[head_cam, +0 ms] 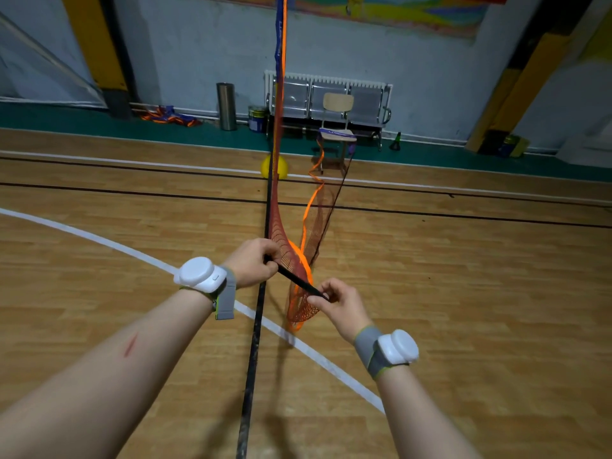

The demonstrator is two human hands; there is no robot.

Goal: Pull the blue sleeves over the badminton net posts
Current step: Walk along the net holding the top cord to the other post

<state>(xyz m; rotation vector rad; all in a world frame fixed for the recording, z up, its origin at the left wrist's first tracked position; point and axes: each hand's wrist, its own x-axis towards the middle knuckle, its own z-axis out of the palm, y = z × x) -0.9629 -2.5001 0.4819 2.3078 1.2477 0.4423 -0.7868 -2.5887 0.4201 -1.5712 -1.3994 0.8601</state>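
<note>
A thin black post (298, 282) slants between my two hands over the wooden floor. My left hand (253, 261) grips its upper part, and my right hand (337, 304) pinches its lower end. The red-orange net (299, 270) hangs bunched around the post and sags below my hands. At the far end the net rises along an upright post wearing a blue sleeve (280, 38). A second blue band (336, 133) of the net lies draped over the seat of a wooden chair.
A long black bar (255, 342) lies on the floor toward a yellow base (274, 167). The wooden chair (337, 124), a metal bench (328, 97), a steel bin (226, 106) and a paint can (257, 118) stand by the far wall.
</note>
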